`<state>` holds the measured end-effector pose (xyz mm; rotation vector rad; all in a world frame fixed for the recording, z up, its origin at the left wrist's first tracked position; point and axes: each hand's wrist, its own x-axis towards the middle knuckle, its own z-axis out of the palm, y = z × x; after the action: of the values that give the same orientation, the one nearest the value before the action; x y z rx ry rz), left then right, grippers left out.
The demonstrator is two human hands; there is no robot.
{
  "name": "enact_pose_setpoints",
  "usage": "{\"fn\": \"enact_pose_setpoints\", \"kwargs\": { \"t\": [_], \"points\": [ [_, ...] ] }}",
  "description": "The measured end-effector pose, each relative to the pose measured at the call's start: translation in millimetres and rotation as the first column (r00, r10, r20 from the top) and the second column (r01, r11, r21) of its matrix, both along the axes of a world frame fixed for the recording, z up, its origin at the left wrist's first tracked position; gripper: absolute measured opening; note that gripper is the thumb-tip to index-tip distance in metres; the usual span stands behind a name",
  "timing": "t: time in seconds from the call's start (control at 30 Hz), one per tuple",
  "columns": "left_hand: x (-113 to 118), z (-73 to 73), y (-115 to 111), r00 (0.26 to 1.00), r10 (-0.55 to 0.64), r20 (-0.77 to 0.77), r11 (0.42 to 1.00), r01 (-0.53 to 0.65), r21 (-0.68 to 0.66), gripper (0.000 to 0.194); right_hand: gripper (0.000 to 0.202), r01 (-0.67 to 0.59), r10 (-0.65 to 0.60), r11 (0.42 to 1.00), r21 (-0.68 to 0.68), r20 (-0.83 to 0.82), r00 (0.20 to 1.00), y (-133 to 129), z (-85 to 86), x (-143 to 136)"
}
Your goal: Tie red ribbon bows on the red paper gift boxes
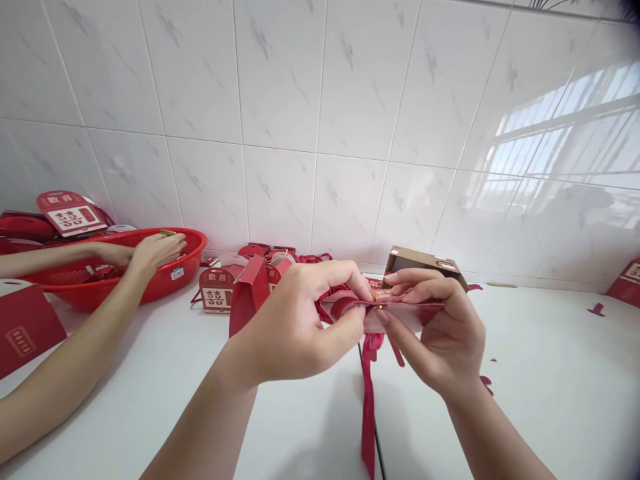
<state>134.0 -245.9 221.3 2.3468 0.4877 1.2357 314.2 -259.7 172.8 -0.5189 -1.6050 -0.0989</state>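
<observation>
In front of me, both my hands work on one piece of red and pink card (405,313), held up above the white table. My left hand (300,327) pinches a red strap (344,305) between thumb and forefinger. Against the card's right side, my right hand (443,327) is closed, thumb below and fingers on top. A small gold fastener (379,307) shows between the fingertips of the two hands. Below hangs a long dark-red ribbon (369,407). My fingers hide part of the joint.
On the left, another person's hands (157,252) reach into a red plastic basin (193,270). Red and cream gift boxes (217,300) stand behind my left hand. A brown cardboard box (425,263) is near the tiled wall (280,193). Red scraps (597,309) lie on the table (550,400).
</observation>
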Motion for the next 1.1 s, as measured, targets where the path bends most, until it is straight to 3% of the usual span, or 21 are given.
{"fn": "enact_pose_setpoints", "kwargs": {
  "t": [0.23,0.53,0.7,0.83,0.97,1.1],
  "points": [
    [-6.2,4.8,-1.7,0.971,-0.238,0.019,0.971,0.238,-0.026,0.015,0.037,-0.103,0.104,0.993,0.058,-0.025,0.994,-9.5,2.8,-1.9],
    [-4.1,5.8,0.0,0.911,-0.402,0.086,0.915,0.398,0.062,0.021,0.039,-0.115,0.116,0.981,0.157,0.002,0.993,-16.0,6.1,-1.7],
    [-2.9,1.8,-2.3,0.909,-0.404,0.1,0.911,0.41,-0.051,0.051,0.038,-0.078,0.077,0.967,0.242,0.012,0.997,-18.9,8.1,0.0],
    [-2.1,-1.2,2.0,0.908,-0.414,0.072,0.91,0.413,0.024,0.079,0.038,-0.035,0.037,0.956,0.29,-0.004,0.999,-20.7,9.9,1.3],
    [4.7,-5.2,7.1,0.937,-0.344,0.054,0.931,0.333,0.148,0.058,0.037,-0.034,0.057,0.964,0.263,-0.079,0.995,-19.6,8.9,-1.2],
    [15.9,-11.6,9.6,0.954,-0.24,0.18,0.957,0.201,0.21,0.042,0.033,-0.101,0.119,0.99,0.095,-0.208,0.971,-16.9,6.8,-3.2]
  ]
}}
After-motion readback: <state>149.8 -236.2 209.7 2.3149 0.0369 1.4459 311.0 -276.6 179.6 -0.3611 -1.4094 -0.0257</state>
